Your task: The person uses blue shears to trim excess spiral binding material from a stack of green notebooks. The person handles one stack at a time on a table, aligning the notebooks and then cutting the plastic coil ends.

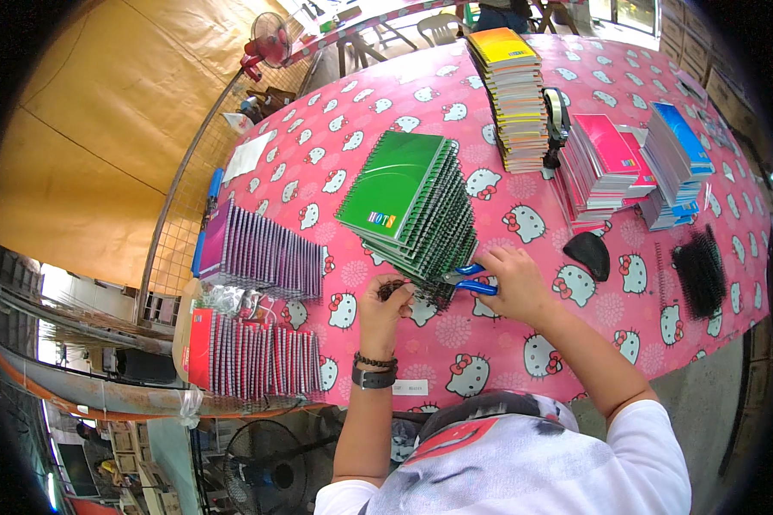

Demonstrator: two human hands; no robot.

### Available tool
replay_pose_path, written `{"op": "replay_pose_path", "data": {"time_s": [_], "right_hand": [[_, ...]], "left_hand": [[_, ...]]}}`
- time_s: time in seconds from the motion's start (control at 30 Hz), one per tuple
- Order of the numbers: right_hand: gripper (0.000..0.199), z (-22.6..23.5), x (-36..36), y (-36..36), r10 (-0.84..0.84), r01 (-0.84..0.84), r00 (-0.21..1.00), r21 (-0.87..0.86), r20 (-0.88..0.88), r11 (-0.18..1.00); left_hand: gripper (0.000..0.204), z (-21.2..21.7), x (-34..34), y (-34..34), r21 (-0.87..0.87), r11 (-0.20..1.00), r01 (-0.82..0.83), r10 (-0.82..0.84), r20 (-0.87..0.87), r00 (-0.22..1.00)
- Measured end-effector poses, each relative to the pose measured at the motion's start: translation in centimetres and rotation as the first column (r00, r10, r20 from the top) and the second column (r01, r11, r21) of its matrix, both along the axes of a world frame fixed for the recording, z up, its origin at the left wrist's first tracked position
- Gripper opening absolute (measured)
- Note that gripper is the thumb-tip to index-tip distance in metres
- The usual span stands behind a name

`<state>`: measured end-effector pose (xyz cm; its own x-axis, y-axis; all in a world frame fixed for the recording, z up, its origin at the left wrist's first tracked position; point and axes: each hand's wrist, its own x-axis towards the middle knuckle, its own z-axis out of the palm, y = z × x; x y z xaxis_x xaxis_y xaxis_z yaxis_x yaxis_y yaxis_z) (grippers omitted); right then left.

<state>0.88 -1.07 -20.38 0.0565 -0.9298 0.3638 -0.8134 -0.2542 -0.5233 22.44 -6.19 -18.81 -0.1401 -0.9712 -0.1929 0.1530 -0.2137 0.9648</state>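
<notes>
My right hand [514, 281] is closed round blue-handled pliers [477, 287], whose jaws point left at the near bottom edge of a stack of green spiral notebooks [395, 184]. Black coil binding runs down the stack's right side. Just left of the pliers, my left hand [385, 305] pinches a dark, wiry bundle that looks like black coil; its fingers sit close to the stack's lower corner. Where the jaws meet the coil is too small to make out.
Purple notebooks [262, 253] and red notebooks [253, 356] stand in rows at left. Yellow [505, 47], pink [604, 142] and blue notebooks [680, 137] are stacked at right, near a tape dispenser [556, 129], a black pouch-like object [588, 256] and loose black coils [700, 273].
</notes>
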Motion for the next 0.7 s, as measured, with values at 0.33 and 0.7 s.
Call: {"op": "replay_pose_path", "data": {"time_s": [0.33,0.7], "right_hand": [[0.036,0.0,0.7,-0.3,0.014,-0.018,0.999,0.13,0.029,0.991],[0.035,-0.9,0.4,-0.2,0.024,-0.026,0.998,-0.035,-0.054,0.999]], "left_hand": [[0.027,-0.5,-0.9,0.5,-0.084,0.988,0.132,-0.115,0.181,0.977],[0.024,-1.1,-0.6,0.4,-0.114,0.981,0.156,-0.123,0.253,0.96]]}}
